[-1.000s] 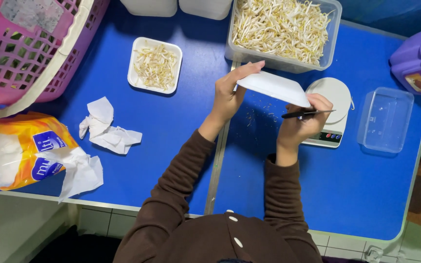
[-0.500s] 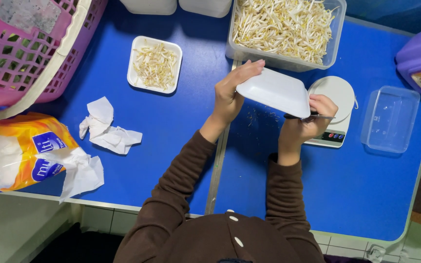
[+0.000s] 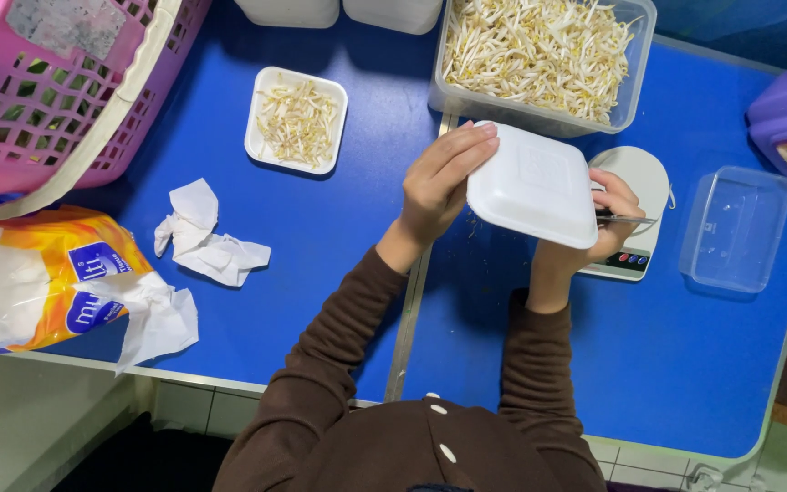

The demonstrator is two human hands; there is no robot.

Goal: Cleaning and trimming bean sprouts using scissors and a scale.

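Above the kitchen scale [image 3: 635,173], both hands share one white foam tray [image 3: 532,196].
Left hand [image 3: 439,182] only steadies its edge with straight fingers; right hand [image 3: 608,223] pinches tray and pen [image 3: 626,219] together, so either could slip onto the table [image 3: 321,301].

1. Left hand [image 3: 439,182]: raised ahead of the torso, fingers extended and held together, pointing up and to the right; fingertips [image 3: 483,137] press on the edge of a held item.
2. Right hand [image 3: 608,223]: largely covered; thumb and curled fingers show at its right side, closed in a grip.
3. Both forearms: in brown sleeves, angled up from the body, wrists bare, the two hands near each other.
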